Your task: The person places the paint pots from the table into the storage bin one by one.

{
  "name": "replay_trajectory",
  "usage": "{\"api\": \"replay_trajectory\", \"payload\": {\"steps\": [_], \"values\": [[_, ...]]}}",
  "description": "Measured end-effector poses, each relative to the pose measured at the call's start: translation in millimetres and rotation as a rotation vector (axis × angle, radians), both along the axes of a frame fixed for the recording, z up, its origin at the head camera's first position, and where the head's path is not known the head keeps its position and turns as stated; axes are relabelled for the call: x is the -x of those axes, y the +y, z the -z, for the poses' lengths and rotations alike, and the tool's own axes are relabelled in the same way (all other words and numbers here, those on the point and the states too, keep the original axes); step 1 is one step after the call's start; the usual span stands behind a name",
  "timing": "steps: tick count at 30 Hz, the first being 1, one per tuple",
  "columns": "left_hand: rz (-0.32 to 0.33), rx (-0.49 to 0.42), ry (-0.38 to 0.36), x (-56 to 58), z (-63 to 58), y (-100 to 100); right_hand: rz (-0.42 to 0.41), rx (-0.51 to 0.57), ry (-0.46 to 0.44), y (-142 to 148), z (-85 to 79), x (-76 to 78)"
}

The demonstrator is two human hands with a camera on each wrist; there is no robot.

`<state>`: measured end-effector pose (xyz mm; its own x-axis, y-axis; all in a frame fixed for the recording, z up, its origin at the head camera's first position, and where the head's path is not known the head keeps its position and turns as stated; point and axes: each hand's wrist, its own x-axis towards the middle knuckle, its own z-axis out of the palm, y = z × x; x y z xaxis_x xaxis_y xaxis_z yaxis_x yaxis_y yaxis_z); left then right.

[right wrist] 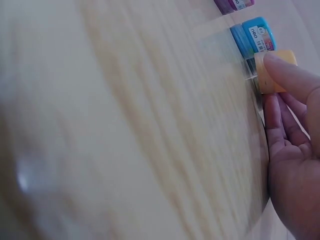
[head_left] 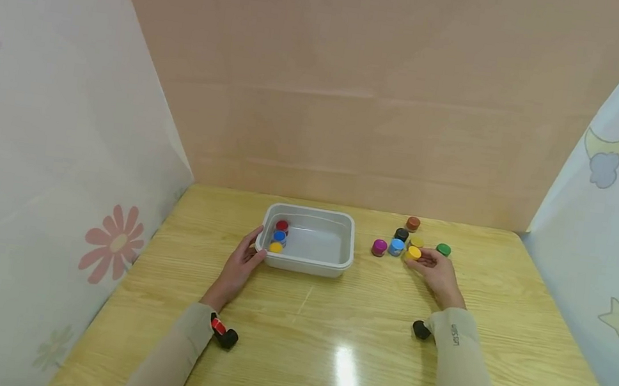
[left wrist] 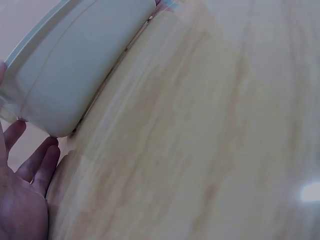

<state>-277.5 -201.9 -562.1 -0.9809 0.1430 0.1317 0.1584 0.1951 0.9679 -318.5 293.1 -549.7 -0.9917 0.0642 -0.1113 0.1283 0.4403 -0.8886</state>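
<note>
My left hand [head_left: 238, 271] holds the near left corner of a light grey plastic bin [head_left: 306, 267], with fingertips against its wall in the left wrist view. Inside, along the left end, a red-lidded jar [head_left: 282, 225], a blue-lidded jar [head_left: 279, 236] and a yellow-lidded jar [head_left: 276, 248] form a row. My right hand [head_left: 438, 278] pinches a small yellow paint jar [right wrist: 268, 80] between thumb and fingers. Close beside it stands a light blue jar [right wrist: 260, 37]. A second yellow jar [head_left: 417, 241] sits just behind, partly hidden.
Around the right hand stand a purple jar [head_left: 379, 248], a black jar [head_left: 402, 234], a reddish-brown jar [head_left: 412, 224] and a green jar [head_left: 443, 249]. A brown paper-like wall [head_left: 352, 127] closes off the back of the wooden table [head_left: 292, 332]; patterned sheets hang at both sides.
</note>
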Motion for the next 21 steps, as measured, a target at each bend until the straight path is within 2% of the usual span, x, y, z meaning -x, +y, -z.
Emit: {"api": "replay_trajectory", "payload": {"steps": [7, 14, 19, 21], "values": [[0.022, -0.015, 0.004, -0.1, 3.9, 0, 0.009, 0.001, -0.001, 1, 1.1, -1.8], [0.056, -0.023, -0.044, -12.6, -26.4, 6, 0.008, -0.001, 0.003, 5, 1.8, -1.8], [0.052, -0.015, -0.051, -13.2, -31.6, 2, 0.010, 0.032, 0.015, 3, 1.8, 0.4], [0.046, -0.013, -0.061, -10.2, -27.1, 1, 0.011, 0.044, 0.017, 2, 1.4, 0.4]]}}
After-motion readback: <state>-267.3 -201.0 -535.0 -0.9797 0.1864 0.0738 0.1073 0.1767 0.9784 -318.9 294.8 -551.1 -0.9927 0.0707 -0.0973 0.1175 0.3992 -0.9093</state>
